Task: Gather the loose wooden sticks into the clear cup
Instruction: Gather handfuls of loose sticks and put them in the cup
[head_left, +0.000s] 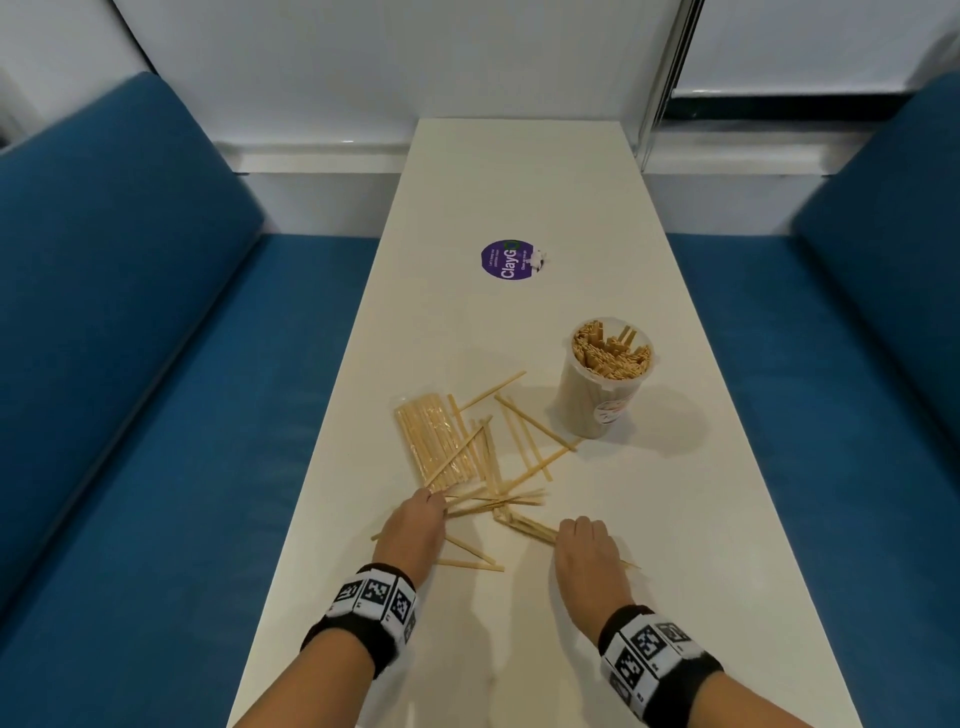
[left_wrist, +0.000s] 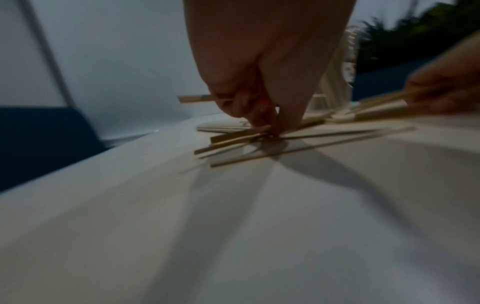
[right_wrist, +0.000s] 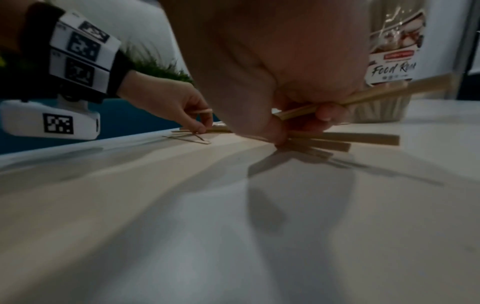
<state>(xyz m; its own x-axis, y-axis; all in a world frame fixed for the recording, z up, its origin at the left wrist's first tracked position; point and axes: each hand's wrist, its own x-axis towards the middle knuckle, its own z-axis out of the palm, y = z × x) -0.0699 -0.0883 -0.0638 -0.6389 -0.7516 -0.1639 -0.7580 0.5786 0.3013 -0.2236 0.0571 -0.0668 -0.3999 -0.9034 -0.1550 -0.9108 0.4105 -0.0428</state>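
Several loose wooden sticks (head_left: 519, 452) lie scattered on the white table (head_left: 519, 182). The clear cup (head_left: 602, 379), packed with upright sticks, stands to their right and further back. My left hand (head_left: 415, 525) is down on the near left of the pile, fingers curled, holding one stick (left_wrist: 200, 99) while its fingertips (left_wrist: 265, 125) pinch at sticks on the table. My right hand (head_left: 584, 545) grips several sticks (right_wrist: 363, 96) in its curled fingers near the front of the pile. The cup's label (right_wrist: 392, 61) shows behind that hand.
A clear packet of sticks (head_left: 434, 441) lies at the left edge of the pile. A purple round sticker (head_left: 508, 259) is stuck further back on the table. Blue padded benches (head_left: 130, 364) flank the narrow table on both sides.
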